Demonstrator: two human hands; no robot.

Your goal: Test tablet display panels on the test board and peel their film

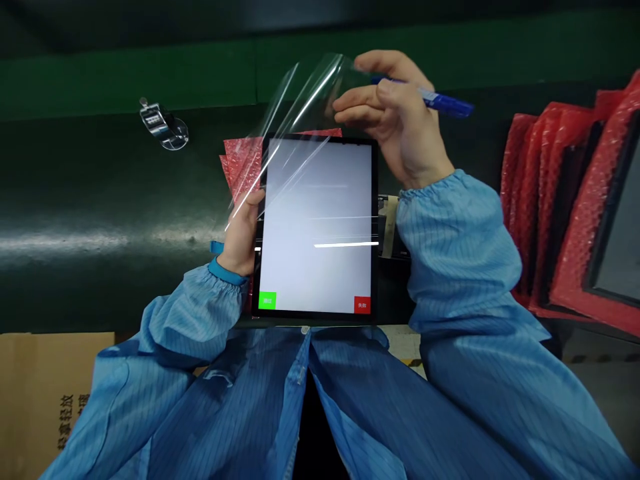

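Observation:
A tablet [320,227] with a lit white screen stands in the middle, a green box at its lower left corner and a red one at its lower right. My left hand [243,230] grips its left edge, thumb near the frame. Above the top right corner, my right hand [395,110] holds a blue marker [447,105] between its fingers. Its fingertips are at the edge of a clear film [313,93], which curls up from the tablet's upper left. Red bubble wrap [245,163] shows behind the tablet.
Several tablets in red bubble wrap [575,267] lean at the right. A shiny metal object [163,125] lies on the dark green table [100,200] at the left. Below the table's left edge is a cardboard box [40,393]. A dark item with tan tape [389,227] is partly hidden.

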